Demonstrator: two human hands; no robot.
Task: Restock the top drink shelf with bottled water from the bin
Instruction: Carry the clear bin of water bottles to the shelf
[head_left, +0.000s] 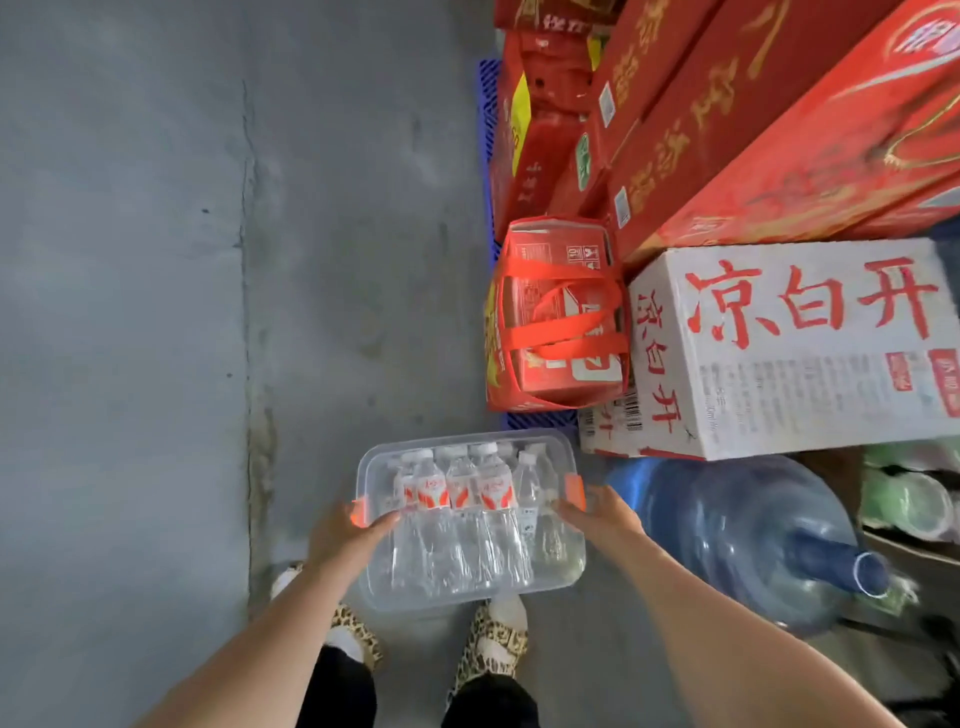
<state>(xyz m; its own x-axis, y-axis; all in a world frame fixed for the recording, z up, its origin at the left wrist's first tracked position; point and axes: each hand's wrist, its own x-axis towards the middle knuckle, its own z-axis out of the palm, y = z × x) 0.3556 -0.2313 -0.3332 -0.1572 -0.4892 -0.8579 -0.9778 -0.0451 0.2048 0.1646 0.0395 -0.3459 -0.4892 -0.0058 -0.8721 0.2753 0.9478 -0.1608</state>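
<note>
A clear plastic bin with orange side clips hangs above the grey floor in front of me. Several small water bottles with red-and-white labels lie in it, caps pointing away from me. My left hand grips the bin's left rim at the orange clip, thumb over the edge. My right hand grips the right rim beside the other clip. No drink shelf shows in this view.
To the right are stacked red cartons, a red carton in a strapped bag, a white water carton and a large blue water jug lying on its side. A blue pallet edges the stack. Grey concrete floor spreads left.
</note>
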